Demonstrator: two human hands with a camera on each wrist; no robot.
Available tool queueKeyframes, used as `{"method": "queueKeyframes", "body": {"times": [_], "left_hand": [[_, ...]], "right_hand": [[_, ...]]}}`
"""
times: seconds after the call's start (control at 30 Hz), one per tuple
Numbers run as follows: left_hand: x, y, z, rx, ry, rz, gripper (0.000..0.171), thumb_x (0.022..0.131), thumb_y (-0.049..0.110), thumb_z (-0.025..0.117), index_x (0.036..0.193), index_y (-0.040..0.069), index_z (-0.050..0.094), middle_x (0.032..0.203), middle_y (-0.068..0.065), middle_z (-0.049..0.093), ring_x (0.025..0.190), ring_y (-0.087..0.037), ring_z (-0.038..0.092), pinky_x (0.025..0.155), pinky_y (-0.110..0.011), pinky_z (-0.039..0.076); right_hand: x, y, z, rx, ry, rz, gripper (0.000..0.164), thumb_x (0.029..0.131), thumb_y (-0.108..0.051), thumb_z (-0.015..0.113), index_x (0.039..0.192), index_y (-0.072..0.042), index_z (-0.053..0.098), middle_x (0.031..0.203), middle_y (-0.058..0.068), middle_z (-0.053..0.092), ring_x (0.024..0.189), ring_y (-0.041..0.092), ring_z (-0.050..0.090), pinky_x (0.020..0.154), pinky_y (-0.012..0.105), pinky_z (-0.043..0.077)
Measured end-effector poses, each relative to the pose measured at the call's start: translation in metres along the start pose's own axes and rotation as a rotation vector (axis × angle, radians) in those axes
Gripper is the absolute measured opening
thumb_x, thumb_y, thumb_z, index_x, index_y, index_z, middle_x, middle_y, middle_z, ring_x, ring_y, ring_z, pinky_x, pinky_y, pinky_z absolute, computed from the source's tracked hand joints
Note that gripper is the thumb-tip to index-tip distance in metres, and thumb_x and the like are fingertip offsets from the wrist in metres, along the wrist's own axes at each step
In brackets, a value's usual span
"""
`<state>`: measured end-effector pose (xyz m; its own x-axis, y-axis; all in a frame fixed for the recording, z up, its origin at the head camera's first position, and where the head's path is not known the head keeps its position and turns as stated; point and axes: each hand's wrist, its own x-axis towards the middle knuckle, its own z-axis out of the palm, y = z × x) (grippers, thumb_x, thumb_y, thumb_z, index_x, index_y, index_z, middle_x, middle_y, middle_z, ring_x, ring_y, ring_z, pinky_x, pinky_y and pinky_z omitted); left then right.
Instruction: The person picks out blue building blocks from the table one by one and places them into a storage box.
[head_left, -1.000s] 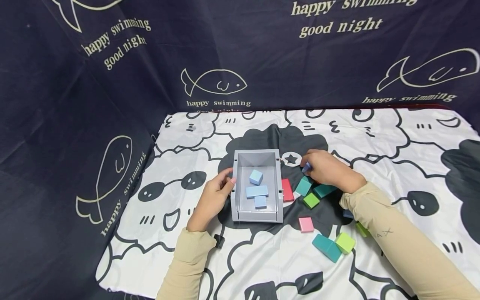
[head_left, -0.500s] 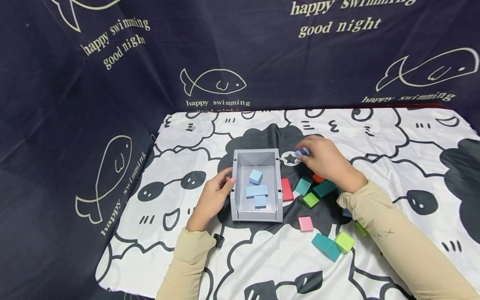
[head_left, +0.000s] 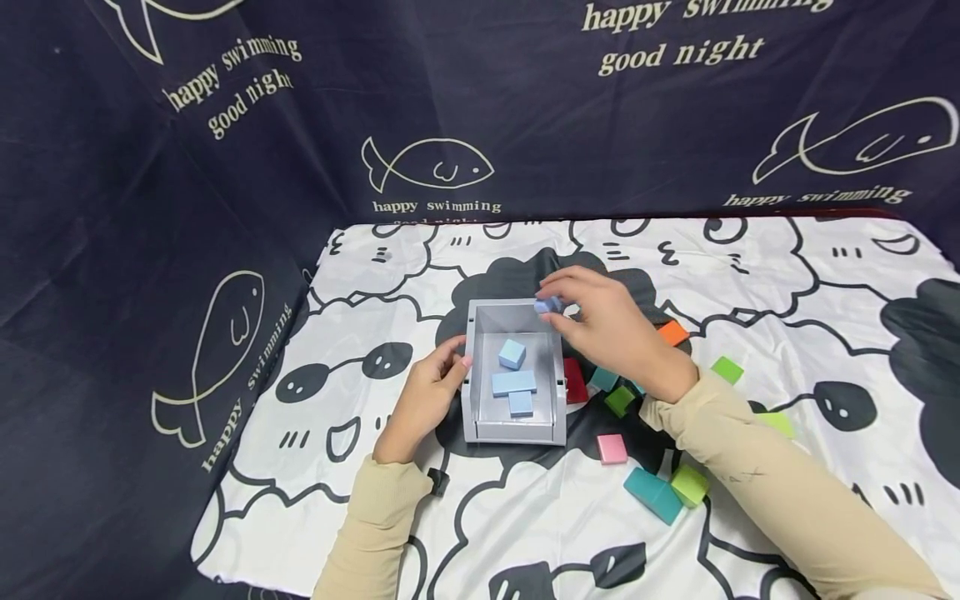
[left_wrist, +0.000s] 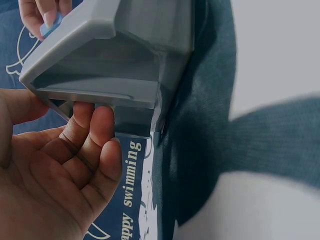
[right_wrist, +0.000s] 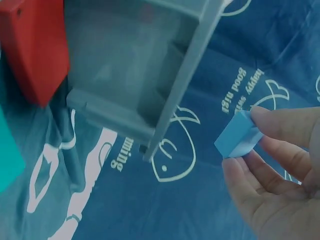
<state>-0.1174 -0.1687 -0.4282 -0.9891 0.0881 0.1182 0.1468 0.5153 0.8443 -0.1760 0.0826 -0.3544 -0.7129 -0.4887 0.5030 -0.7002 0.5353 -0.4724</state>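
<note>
A grey plastic bin (head_left: 513, 429) stands on the patterned cloth with several light blue blocks (head_left: 513, 384) inside. My left hand (head_left: 431, 396) grips its left rim, the thumb on the edge and fingertips tucked under the lip, as the left wrist view shows. Between thumb and fingers, my right hand (head_left: 600, 321) pinches a small blue block (right_wrist: 240, 134). That hand is raised by the far right corner of the bin. In the right wrist view the pinched block hangs apart from the bin wall (right_wrist: 182, 75).
Right of the bin lie a red block (head_left: 575, 382), a pink block (head_left: 612, 449), an orange block (head_left: 673, 333), a teal block (head_left: 654, 495) and several green ones, such as a lime block (head_left: 689, 486). A dark curtain (head_left: 420, 100) hangs behind the table.
My right hand has lifted the blue block from among the loose blocks and carried it left to the bin's far right corner. The left hand and the bin have stayed put.
</note>
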Motion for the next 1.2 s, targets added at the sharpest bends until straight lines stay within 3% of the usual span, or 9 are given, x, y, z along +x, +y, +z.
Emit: {"method": "queueKeyframes", "body": {"times": [0.27, 0.53, 0.83, 1.2], "left_hand": [[0.000, 0.001, 0.000, 0.009, -0.012, 0.000, 0.037, 0.099, 0.021, 0.052, 0.132, 0.003, 0.053, 0.079, -0.004, 0.057, 0.065, -0.014, 0.050, 0.055, -0.028, 0.042], [0.000, 0.001, 0.000, 0.004, -0.006, -0.004, 0.037, 0.098, 0.021, 0.052, 0.131, 0.004, 0.054, 0.078, -0.004, 0.057, 0.065, -0.013, 0.050, 0.056, -0.028, 0.042], [0.000, 0.000, 0.000, 0.010, -0.009, 0.004, 0.037, 0.098, 0.019, 0.052, 0.131, 0.003, 0.053, 0.079, -0.004, 0.057, 0.065, -0.013, 0.049, 0.056, -0.029, 0.042], [0.001, 0.001, -0.001, 0.005, -0.005, 0.006, 0.037, 0.098, 0.020, 0.053, 0.131, 0.004, 0.054, 0.079, -0.005, 0.058, 0.065, -0.013, 0.050, 0.056, -0.029, 0.042]], "right_hand": [[0.002, -0.005, 0.014, -0.050, -0.125, 0.000, 0.018, 0.081, -0.007, 0.073, 0.099, -0.005, 0.070, 0.113, 0.007, 0.061, 0.089, 0.016, 0.058, 0.070, 0.036, 0.054], [0.001, -0.002, 0.027, -0.093, -0.171, -0.069, 0.016, 0.078, -0.003, 0.073, 0.092, -0.007, 0.069, 0.105, 0.006, 0.063, 0.085, 0.015, 0.059, 0.070, 0.035, 0.055], [0.002, -0.002, 0.037, -0.156, -0.300, -0.120, 0.011, 0.076, -0.001, 0.070, 0.086, -0.007, 0.070, 0.099, 0.006, 0.062, 0.084, 0.016, 0.056, 0.070, 0.037, 0.054], [0.008, -0.007, 0.046, -0.309, -0.429, -0.097, 0.018, 0.067, 0.005, 0.065, 0.079, -0.007, 0.069, 0.080, 0.003, 0.055, 0.065, 0.016, 0.050, 0.054, 0.034, 0.050]]}}
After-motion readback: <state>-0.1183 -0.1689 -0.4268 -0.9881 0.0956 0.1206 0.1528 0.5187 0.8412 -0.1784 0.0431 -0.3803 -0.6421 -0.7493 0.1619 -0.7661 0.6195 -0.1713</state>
